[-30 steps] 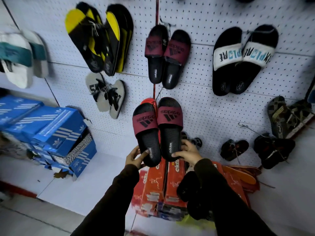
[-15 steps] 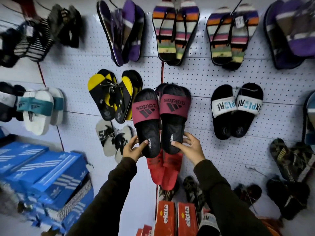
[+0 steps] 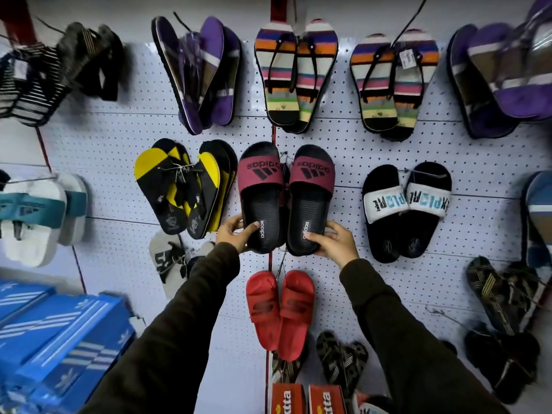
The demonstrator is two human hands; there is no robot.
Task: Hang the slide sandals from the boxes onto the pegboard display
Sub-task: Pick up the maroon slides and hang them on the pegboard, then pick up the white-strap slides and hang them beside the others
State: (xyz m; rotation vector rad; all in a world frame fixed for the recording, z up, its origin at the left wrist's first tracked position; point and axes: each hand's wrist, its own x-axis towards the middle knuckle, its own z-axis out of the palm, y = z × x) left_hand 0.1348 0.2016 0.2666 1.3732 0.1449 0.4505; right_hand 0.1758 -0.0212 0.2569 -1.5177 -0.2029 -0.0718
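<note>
ribbed black slides point(image 3: 285, 201), maroon straps, perforated pegboard point(image 3: 358, 150)

Both hands hold a pair of black slides with maroon straps against the white pegboard point(image 3: 388, 144), toes up. The left hand point(image 3: 236, 233) grips the heel of the left slide point(image 3: 261, 198); the right hand point(image 3: 333, 240) grips the heel of the right slide point(image 3: 310, 201). A red pair point(image 3: 279, 312) hangs directly below. Yellow-and-black flip-flops point(image 3: 179, 186) hang just to the left, black slides with white straps point(image 3: 406, 210) to the right. Blue shoeboxes point(image 3: 59, 339) are stacked at lower left.
</note>
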